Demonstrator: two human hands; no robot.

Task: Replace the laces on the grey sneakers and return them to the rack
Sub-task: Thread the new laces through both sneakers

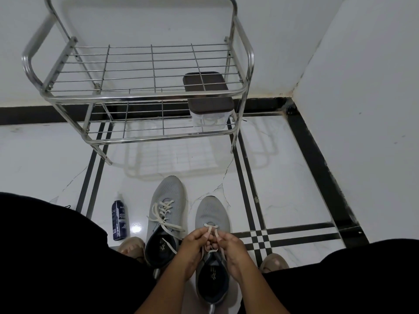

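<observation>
We've got the lace point(210, 232) pinched in both the left hand point(195, 248) and right hand point(231, 248), right over the second sneaker point(212, 264). It's soft and floppy, so we'd grip near the stiff tips. The laced sneaker point(165, 218) sits just left.

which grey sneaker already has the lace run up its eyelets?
The grey mesh sneaker on the left, beside the dark blue spray bottle: its cream lace criss-crosses several rows. The right grey sneaker shows one loop at the toe end; both hands are threading it.
</observation>
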